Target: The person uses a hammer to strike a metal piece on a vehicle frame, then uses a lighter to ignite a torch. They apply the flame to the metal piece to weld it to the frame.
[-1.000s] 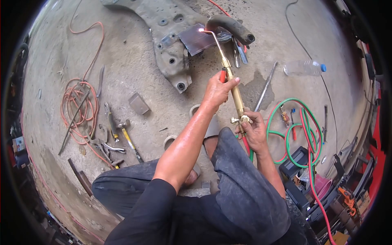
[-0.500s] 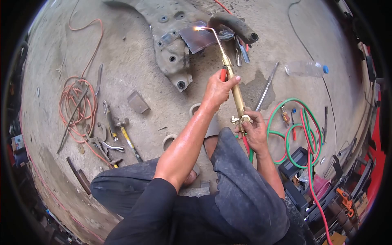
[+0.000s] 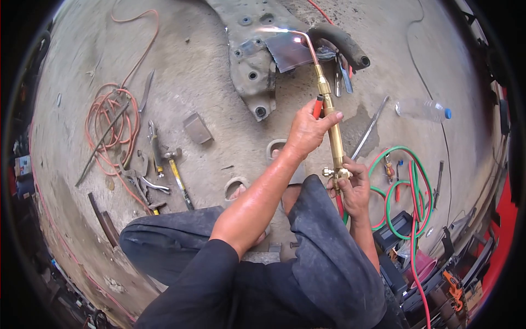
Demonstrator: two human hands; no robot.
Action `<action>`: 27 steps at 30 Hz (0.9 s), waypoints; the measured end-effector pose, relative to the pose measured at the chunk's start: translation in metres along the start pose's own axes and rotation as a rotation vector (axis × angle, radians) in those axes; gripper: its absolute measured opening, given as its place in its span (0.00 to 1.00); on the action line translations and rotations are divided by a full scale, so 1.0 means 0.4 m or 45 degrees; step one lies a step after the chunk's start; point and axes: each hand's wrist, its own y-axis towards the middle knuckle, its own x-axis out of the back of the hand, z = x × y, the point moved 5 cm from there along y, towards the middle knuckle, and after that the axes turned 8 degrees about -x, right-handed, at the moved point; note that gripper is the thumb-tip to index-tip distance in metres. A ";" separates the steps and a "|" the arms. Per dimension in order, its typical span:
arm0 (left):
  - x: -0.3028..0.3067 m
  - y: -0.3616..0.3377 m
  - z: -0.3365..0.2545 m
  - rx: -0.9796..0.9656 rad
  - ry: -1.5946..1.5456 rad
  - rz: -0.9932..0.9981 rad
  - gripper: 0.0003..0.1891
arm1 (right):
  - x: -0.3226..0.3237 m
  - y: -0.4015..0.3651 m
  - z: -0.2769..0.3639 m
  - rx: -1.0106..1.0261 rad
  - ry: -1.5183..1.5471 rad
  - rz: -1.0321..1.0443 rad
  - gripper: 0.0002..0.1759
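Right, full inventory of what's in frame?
gas torch: 1, brass, centre
flame: 1, pale, torch tip
stick-like item: 1, red/black, against torch body
perforated metal part: 1, grey, ahead
sheet metal piece: 1, dark, at its right edge
curved pipe: 1, grey-brown, right of sheet
bar: 1, silver, right
bottle: 1, clear/blue cap, right
hoses: coiled, green and red, right
bucket: 1, pink, lower right
steel block: 1, grey, left
hammer: 1, yellow handle, left
pliers: at least 2, mixed, left
cable: coiled, orange, left
edge clutter: uncountable, mixed
sandals: 2, light, on feet
left hand: 1, bare, torch body
right hand: 1, bare, torch valves
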 end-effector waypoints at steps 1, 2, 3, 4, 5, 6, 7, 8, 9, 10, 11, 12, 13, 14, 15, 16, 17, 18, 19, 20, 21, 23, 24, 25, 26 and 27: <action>-0.001 -0.004 -0.005 -0.002 -0.015 -0.016 0.18 | -0.002 0.000 0.004 0.010 -0.010 0.002 0.22; 0.000 -0.007 -0.010 -0.012 -0.011 -0.015 0.19 | -0.004 0.000 0.007 0.021 -0.021 0.002 0.22; 0.001 -0.010 -0.016 -0.021 -0.008 -0.013 0.19 | -0.005 -0.002 0.010 0.035 -0.009 0.015 0.22; 0.001 -0.012 -0.030 -0.030 -0.005 -0.009 0.19 | -0.006 -0.001 0.016 0.047 0.003 0.039 0.22; 0.000 -0.016 -0.043 -0.025 -0.015 -0.006 0.19 | -0.008 -0.004 0.023 0.057 0.015 0.061 0.22; 0.001 -0.021 -0.057 -0.039 -0.028 -0.011 0.19 | -0.010 -0.007 0.031 0.067 0.029 0.081 0.23; 0.001 -0.024 -0.069 -0.055 -0.041 -0.014 0.19 | -0.015 -0.007 0.042 0.091 0.006 0.108 0.23; 0.002 -0.026 -0.076 -0.071 -0.054 -0.015 0.19 | -0.017 -0.006 0.046 0.095 -0.003 0.115 0.23; 0.005 -0.027 -0.078 -0.068 -0.066 -0.016 0.19 | -0.020 -0.005 0.050 0.100 -0.012 0.122 0.23; 0.008 -0.028 -0.081 -0.066 -0.077 -0.015 0.18 | -0.023 -0.004 0.053 0.107 -0.021 0.129 0.22; 0.011 -0.028 -0.085 -0.067 -0.088 -0.016 0.18 | -0.027 -0.002 0.057 0.109 -0.037 0.130 0.23; 0.014 -0.029 -0.089 -0.067 -0.091 -0.016 0.18 | -0.034 0.000 0.059 0.111 -0.052 0.133 0.24; 0.016 -0.031 -0.093 -0.067 -0.095 -0.018 0.17 | -0.040 0.002 0.061 0.111 -0.067 0.137 0.25; 0.019 -0.032 -0.095 -0.067 -0.099 -0.021 0.17 | -0.043 0.004 0.060 0.084 -0.067 0.147 0.27; 0.019 -0.032 -0.097 -0.079 -0.128 -0.010 0.17 | -0.043 0.002 0.059 0.055 -0.069 0.156 0.29; 0.018 -0.033 -0.099 -0.090 -0.158 0.002 0.16 | -0.044 0.002 0.061 0.027 -0.071 0.163 0.31; 0.016 -0.034 -0.101 -0.100 -0.189 0.015 0.16 | -0.047 0.003 0.066 0.000 -0.066 0.181 0.31; 0.015 -0.033 -0.101 -0.099 -0.193 0.022 0.16 | -0.051 0.003 0.077 -0.028 -0.061 0.199 0.32; 0.013 -0.033 -0.108 -0.097 -0.198 0.028 0.15 | -0.057 0.003 0.087 -0.057 -0.057 0.216 0.33; 0.010 -0.032 -0.112 -0.096 -0.203 0.037 0.15 | -0.061 0.005 0.096 -0.082 -0.090 0.211 0.33; 0.009 -0.026 -0.115 -0.157 -0.157 0.010 0.14 | -0.064 0.010 0.105 -0.106 -0.121 0.206 0.34; 0.005 -0.012 -0.111 -0.276 -0.062 -0.034 0.14 | -0.074 0.018 0.128 -0.132 -0.230 0.156 0.36; 0.007 -0.007 -0.102 -0.250 -0.002 -0.057 0.14 | -0.086 0.026 0.142 -0.132 -0.309 0.116 0.38; 0.011 -0.001 -0.089 -0.227 0.058 -0.082 0.15 | -0.097 0.035 0.149 -0.130 -0.389 0.077 0.39; 0.016 0.003 -0.076 -0.201 0.118 -0.108 0.16 | -0.098 0.040 0.138 -0.170 -0.375 0.024 0.40; 0.022 0.008 -0.063 -0.193 0.189 -0.105 0.17 | -0.096 0.045 0.115 -0.211 -0.358 -0.030 0.41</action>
